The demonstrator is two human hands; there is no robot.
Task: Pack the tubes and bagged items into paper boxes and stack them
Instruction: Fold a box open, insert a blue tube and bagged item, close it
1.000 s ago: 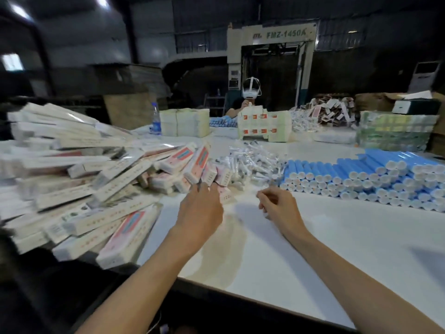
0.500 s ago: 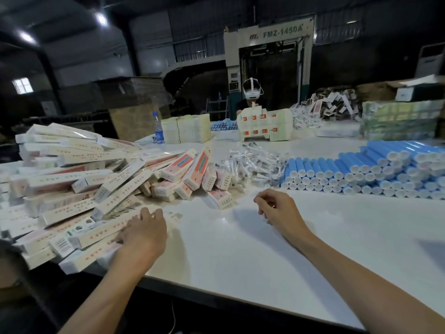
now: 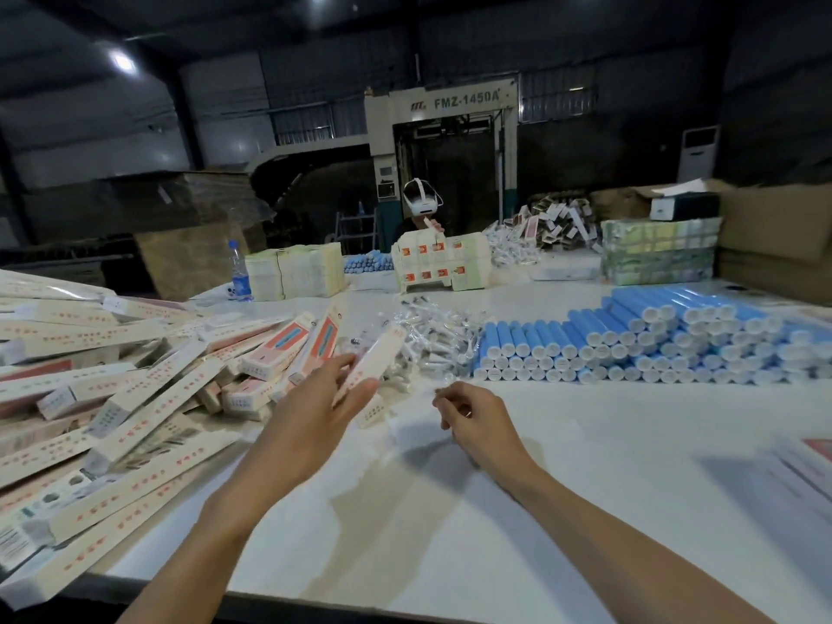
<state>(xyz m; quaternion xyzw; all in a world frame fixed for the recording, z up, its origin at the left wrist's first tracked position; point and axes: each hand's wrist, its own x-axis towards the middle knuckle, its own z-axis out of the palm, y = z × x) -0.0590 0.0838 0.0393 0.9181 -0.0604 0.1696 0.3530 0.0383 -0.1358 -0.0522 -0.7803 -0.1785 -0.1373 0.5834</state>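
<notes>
Left hand (image 3: 315,409) held one paper box (image 3: 376,358) tilted between thumb and fingers, just above the worktop (image 3: 585,466), beside the box pile (image 3: 135,398). Right hand (image 3: 479,418) fingers curled; couldn't tell if holding anything. Bagged items (image 3: 432,337) just behind, blue tubes (image 3: 630,340) stacked right.

place: packing factory | signs: FMZ-1450A machine (image 3: 454,104); heaped paper boxes (image 3: 148,394); stacked blue tubes (image 3: 630,322)

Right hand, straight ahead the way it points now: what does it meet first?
The right hand would most likely meet the pile of bagged items, past bare table. The paper box in the left hand lies close beside that line; depth is unclear.
</notes>
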